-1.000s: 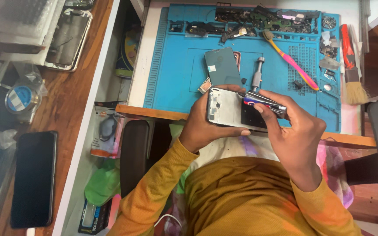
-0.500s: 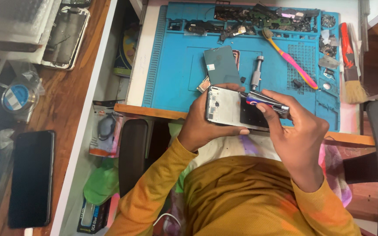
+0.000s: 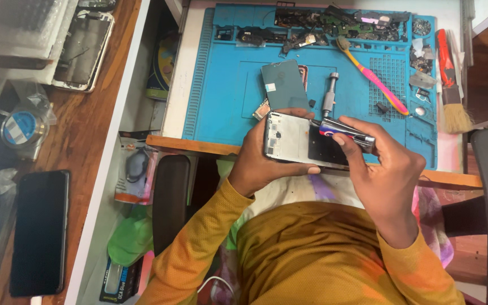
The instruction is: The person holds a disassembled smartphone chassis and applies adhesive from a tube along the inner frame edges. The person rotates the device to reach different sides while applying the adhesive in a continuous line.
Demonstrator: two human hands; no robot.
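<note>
Gripping opened phone frame point(image 3: 290, 138) in left hand point(image 3: 261, 164), right hand point(image 3: 385, 169) pinching small tube point(image 3: 347, 131) against it, above blue mat point(image 3: 221, 96); green back cover point(image 3: 283, 85) just beyond, pink toothbrush point(image 3: 371, 73), brush point(image 3: 453, 90) rightward.

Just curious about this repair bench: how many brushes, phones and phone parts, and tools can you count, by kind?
Brushes: 2 (toothbrush, paintbrush)
Whole phones: 1 (black phone)
Opened phone bodies: 2 (phone frame, opened phone)
Back covers: 1 (back cover)
Metal tools: 1 (metal tool)
Total: 7

Right hand point(image 3: 388, 169) shifted tube point(image 3: 347, 131) slightly along opened phone point(image 3: 297, 140).
</note>
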